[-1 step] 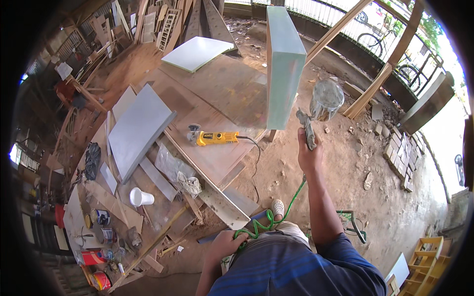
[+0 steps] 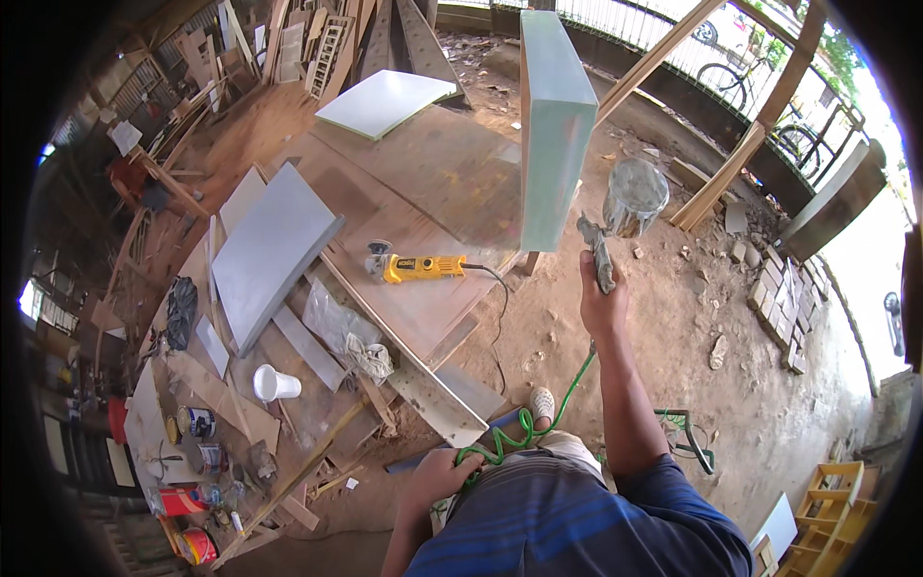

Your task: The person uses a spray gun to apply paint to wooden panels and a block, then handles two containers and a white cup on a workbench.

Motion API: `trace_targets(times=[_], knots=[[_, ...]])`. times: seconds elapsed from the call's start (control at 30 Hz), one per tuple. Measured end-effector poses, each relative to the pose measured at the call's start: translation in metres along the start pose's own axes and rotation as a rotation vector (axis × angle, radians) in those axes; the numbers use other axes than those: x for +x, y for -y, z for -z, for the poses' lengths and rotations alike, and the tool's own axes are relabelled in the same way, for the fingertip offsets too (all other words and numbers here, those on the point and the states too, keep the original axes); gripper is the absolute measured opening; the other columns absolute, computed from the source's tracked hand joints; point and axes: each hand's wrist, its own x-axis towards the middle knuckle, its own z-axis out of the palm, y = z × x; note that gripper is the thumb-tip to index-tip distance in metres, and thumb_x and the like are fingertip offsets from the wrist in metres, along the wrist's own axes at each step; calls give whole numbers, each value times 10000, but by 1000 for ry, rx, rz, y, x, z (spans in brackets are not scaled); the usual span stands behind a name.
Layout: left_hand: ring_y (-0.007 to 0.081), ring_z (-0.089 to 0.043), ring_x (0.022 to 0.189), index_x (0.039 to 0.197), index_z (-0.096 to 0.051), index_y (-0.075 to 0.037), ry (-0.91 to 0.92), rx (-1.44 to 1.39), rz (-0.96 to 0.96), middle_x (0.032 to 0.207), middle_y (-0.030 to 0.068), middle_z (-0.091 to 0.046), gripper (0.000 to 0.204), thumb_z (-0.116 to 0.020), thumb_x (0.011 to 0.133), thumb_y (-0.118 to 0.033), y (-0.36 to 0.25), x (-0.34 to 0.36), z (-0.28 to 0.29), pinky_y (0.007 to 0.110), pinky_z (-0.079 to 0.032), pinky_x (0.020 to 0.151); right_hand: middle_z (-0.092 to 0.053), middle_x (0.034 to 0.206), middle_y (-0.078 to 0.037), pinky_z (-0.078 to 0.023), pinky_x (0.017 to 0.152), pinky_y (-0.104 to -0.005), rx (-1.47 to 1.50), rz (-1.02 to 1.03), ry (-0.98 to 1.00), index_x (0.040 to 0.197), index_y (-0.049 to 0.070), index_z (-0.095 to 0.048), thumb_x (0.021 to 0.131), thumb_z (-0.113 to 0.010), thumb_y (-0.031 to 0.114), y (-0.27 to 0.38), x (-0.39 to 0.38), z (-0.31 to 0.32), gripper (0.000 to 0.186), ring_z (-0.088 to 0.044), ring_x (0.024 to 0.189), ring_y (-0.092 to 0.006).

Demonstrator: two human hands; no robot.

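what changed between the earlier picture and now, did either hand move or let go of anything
Nothing has visibly changed: neither hand has moved noticeably or let go. The right hand still grips the spray gun, and the left hand stays on the green coiled hose. The yellow angle grinder and upright pale green panel are as they were.

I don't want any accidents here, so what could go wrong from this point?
The green coiled hose, held in the left hand, loops near the shoe and might snag it. The cord of the yellow angle grinder hangs off the table; catching it could drag the tool down. The spray gun in the right hand appears close to the pale green panel, so a leftward swing might knock it.
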Motion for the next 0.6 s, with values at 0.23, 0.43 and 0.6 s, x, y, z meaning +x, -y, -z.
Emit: trace_targets(times=[0.23, 0.43, 0.6], knots=[[359, -736, 836, 986, -794, -23, -25, 1, 30, 873, 213, -749, 436, -653, 988, -435, 7, 1, -3, 429, -541, 794, -563, 671, -169, -454, 640, -451, -40, -78, 25, 940, -11, -671, 1020, -703, 425, -31, -14, -10, 444, -495, 630, -256], [244, -726, 782, 988, -805, -19, -39, 43, 21, 827, 148, -758, 398, -666, 1003, -391, 19, 9, -6, 378, -543, 763, -550, 653, -206, -460, 634, -470, -85, -79, 20, 939, 7, -685, 1015, -705, 437, -68, -24, -19, 437, -484, 601, -326], [395, -741, 893, 968, -813, -50, -9, 74, 97, 896, 223, -756, 453, -654, 985, -474, 7, 14, -2, 445, -551, 821, -574, 674, -228, -470, 647, -484, -122, -172, 58, 926, 3, -682, 1014, -705, 429, -83, -32, -22, 435, -515, 611, -340]])
